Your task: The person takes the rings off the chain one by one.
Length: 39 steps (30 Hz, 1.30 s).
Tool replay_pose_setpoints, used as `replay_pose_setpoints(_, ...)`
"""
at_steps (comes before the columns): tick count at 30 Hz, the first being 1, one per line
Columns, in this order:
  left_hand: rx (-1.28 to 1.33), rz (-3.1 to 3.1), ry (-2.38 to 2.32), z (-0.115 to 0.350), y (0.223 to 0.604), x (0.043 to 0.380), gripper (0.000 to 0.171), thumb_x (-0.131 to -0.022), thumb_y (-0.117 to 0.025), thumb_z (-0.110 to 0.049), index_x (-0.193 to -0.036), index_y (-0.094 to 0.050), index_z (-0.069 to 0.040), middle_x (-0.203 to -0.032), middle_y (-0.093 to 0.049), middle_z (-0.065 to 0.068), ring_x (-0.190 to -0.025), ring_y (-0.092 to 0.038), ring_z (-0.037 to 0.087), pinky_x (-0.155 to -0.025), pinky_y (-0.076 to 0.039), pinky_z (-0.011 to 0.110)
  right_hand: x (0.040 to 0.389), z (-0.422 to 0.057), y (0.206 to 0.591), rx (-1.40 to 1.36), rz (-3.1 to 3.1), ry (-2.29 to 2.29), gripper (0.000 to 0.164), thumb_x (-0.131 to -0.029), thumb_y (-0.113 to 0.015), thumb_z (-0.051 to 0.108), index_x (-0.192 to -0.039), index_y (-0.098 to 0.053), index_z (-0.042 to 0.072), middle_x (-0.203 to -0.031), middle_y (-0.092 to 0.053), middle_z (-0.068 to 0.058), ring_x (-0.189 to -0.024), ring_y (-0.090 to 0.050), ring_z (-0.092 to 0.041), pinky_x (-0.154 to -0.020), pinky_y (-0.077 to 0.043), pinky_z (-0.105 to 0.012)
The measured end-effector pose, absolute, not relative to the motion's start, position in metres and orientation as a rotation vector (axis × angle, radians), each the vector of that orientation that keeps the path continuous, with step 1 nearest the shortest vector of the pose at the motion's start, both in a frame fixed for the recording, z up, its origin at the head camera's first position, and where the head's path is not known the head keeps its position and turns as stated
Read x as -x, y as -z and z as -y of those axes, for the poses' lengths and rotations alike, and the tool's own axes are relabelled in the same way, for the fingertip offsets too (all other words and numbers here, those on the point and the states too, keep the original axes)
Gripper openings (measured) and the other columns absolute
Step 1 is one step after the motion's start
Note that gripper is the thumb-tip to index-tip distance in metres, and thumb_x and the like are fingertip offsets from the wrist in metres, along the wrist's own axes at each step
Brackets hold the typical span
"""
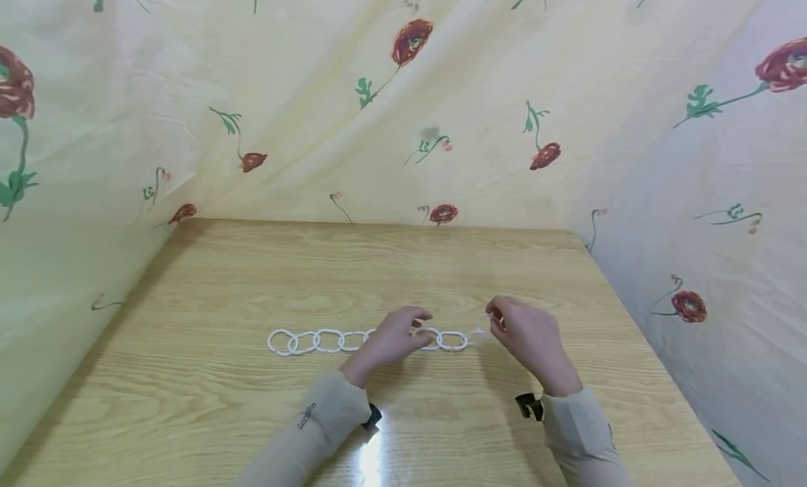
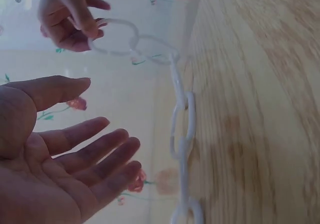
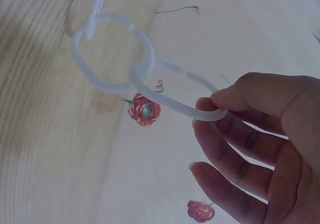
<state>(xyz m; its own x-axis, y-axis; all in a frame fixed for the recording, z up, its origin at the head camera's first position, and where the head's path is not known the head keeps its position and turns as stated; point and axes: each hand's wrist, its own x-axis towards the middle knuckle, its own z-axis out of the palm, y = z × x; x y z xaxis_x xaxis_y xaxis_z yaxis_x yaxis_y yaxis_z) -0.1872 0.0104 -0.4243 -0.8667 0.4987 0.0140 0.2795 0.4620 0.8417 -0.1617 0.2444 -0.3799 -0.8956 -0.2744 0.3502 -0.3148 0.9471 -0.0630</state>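
A chain of white plastic links (image 1: 328,340) stretches from left to right across the wooden table. Its right end is lifted off the surface. My right hand (image 1: 528,335) pinches the end link (image 3: 175,104) between thumb and index finger, the other fingers loosely bent. In the right wrist view that oval link passes through a second link (image 3: 82,59), and each shows a small gap in its ring. My left hand (image 1: 391,338) hovers above the middle of the chain and hides some links in the head view. Its fingers (image 2: 100,156) are spread and relaxed, holding nothing.
The pale wood-grain table (image 1: 403,277) meets a floral curtain (image 1: 315,101) at the back and on both sides. Dark camera mounts (image 1: 529,406) sit at the wrists beside the sleeve cuffs. Light glares on the tabletop near the front.
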Motion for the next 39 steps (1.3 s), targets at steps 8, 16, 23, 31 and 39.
replay_pose_setpoints(8,-0.712,-2.39,-1.322,-0.034,0.426,0.194,0.051,-0.089,-0.071,-0.021,-0.135,-0.053,-0.006,-0.14,-0.055,0.01,-0.125,-0.055,0.028,-0.104,-0.049,0.038,0.158,-0.237,0.372,-0.437,2.735,-0.165,0.01,-0.082,-0.067,0.004,-0.089,-0.07,0.011,-0.076,-0.071,-0.001,-0.047,-0.05,-0.006,-0.037,-0.032,-0.02)
replay_pose_setpoints(16,-0.769,-2.35,-1.311,-0.047,0.427,0.199,0.053,-0.091,-0.069,-0.023,-0.138,-0.05,-0.009,-0.143,-0.053,0.007,-0.129,-0.053,0.025,-0.104,-0.049,0.035,0.153,-0.232,0.363,-0.465,2.663,-0.133,0.009,-0.084,-0.068,0.005,-0.09,-0.071,0.011,-0.075,-0.071,-0.002,-0.046,-0.049,-0.006,-0.036,-0.031,-0.02)
replay_pose_setpoints(23,-0.795,-2.333,-1.341,-0.058,0.427,0.201,0.051,-0.091,-0.068,-0.022,-0.138,-0.05,-0.011,-0.143,-0.053,0.005,-0.132,-0.05,0.023,-0.109,-0.044,0.035,0.152,-0.229,0.358,-0.512,2.604,-0.138,0.009,-0.083,-0.07,0.005,-0.089,-0.071,0.011,-0.075,-0.071,-0.001,-0.047,-0.051,-0.008,-0.036,-0.03,-0.018)
replay_pose_setpoints(31,-0.835,-2.313,-1.367,-0.064,0.429,0.201,0.025,-0.091,-0.069,-0.018,-0.114,-0.061,-0.011,-0.127,-0.065,0.006,-0.125,-0.056,0.021,-0.107,-0.045,0.034,0.149,-0.224,0.351,-0.506,2.601,-0.156,0.007,-0.082,-0.072,0.006,-0.088,-0.072,0.01,-0.075,-0.071,-0.002,-0.048,-0.056,-0.01,-0.036,-0.03,-0.018)
replay_pose_setpoints(39,-0.823,-2.331,-1.345,-0.065,0.434,0.203,0.019,-0.089,-0.07,-0.013,-0.107,-0.064,-0.007,-0.104,-0.072,0.005,-0.105,-0.064,0.015,-0.093,-0.049,0.024,0.148,-0.225,0.349,-0.47,2.62,-0.163,0.008,-0.083,-0.072,0.008,-0.091,-0.073,0.01,-0.078,-0.073,-0.002,-0.049,-0.058,-0.011,-0.036,-0.03,-0.02)
